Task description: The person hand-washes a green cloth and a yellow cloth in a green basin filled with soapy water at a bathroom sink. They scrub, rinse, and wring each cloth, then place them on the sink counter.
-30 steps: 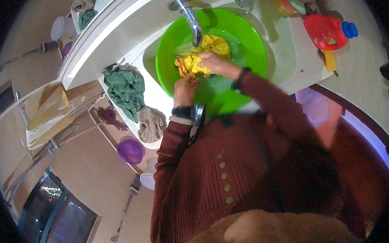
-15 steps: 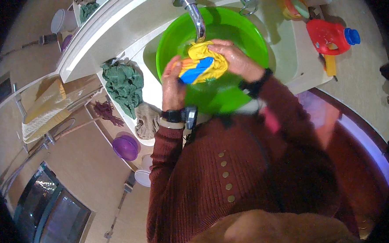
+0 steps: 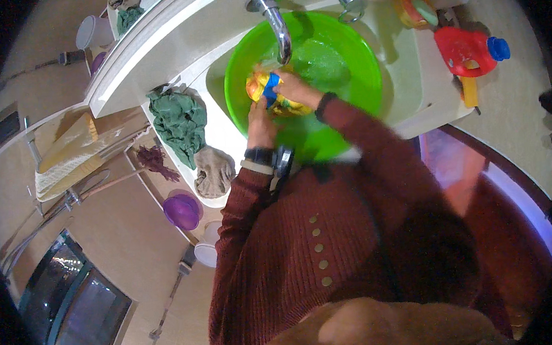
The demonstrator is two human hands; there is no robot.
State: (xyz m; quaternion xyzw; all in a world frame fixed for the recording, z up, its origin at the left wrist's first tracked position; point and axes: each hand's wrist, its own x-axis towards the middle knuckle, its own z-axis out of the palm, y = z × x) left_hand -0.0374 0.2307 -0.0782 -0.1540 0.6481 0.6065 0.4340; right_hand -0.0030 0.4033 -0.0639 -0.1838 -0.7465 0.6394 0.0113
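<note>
A bright green basin (image 3: 351,56) sits in the white sink under a chrome tap (image 3: 275,19). Over the basin both of my hands grip a wet yellow cloth with blue and orange patches (image 3: 264,85). My left hand (image 3: 259,118) holds it from below, a dark watch on that wrist. My right hand (image 3: 293,87) closes on it from the right, a dark band on that wrist. Foamy water lies in the basin behind the cloth.
A green cloth (image 3: 178,121) and a beige cloth (image 3: 215,171) lie on the sink's left rim. A red jug with a blue cap (image 3: 472,50) stands at the right. A purple bowl (image 3: 182,210) and a white bowl sit on the floor below left.
The cloth and both hands have moved left and down into the basin near the tap. The hands are closer together, squeezing the cloth into a tighter bundle.
</note>
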